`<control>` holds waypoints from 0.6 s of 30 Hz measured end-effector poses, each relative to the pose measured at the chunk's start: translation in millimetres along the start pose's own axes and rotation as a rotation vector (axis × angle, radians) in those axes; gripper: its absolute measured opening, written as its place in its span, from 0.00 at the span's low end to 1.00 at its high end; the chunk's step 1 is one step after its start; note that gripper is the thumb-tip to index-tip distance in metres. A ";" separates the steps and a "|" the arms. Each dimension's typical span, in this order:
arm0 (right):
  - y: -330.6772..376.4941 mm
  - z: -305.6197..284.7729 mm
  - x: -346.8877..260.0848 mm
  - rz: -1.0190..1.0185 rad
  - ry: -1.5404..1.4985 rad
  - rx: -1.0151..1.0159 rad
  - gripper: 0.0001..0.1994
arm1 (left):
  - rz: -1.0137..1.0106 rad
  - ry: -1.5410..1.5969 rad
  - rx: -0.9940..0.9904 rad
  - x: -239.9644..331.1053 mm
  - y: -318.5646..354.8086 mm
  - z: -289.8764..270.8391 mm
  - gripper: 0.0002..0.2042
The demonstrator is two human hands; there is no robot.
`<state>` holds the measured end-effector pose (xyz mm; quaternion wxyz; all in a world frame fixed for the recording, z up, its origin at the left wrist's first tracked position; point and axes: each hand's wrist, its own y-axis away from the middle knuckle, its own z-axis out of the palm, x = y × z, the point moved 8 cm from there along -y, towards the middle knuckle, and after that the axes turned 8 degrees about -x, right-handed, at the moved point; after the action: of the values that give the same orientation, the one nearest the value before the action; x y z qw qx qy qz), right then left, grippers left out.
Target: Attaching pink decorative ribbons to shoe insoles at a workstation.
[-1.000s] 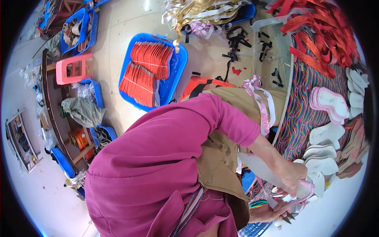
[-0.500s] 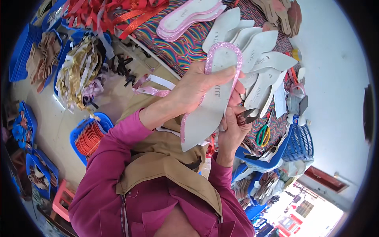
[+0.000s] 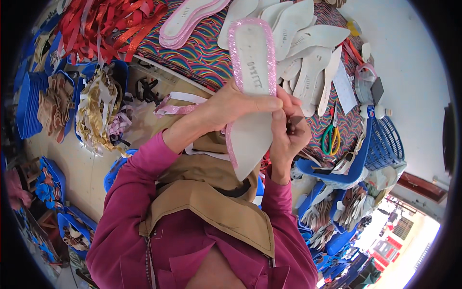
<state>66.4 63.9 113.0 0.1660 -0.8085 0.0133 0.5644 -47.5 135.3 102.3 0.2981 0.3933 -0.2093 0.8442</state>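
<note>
A white shoe insole with pink glitter trim round its heel end and down its left side is held up before me, pointed end toward my body. My left hand grips its middle, thumb across the face. At the right edge, the closed fingers of my right hand meet the left thumb and pinch there. Within the right hand's fingers sits a small dark metal cutter, mostly hidden. A loose pink glitter strip lies left of my left wrist.
White insoles fan out on the patterned table cover beyond my hands. Pink-edged insoles are stacked farther left, near red ribbons. Scissors lie right, by a blue basket. Blue bins stand left.
My right hand has come up against the left thumb at the insole's edge, and the cutter's blades have turned out of sight. The whole view has shifted, with the insole higher in it.
</note>
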 end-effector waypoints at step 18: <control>47.0 -19.1 23.8 0.264 -0.704 0.050 0.05 | 0.233 0.074 0.258 28.1 -10.3 -9.6 0.08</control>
<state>82.6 18.0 85.2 0.1060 -0.5521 0.0733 0.8238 -60.2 158.0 119.8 0.1529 0.3702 -0.1322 0.9067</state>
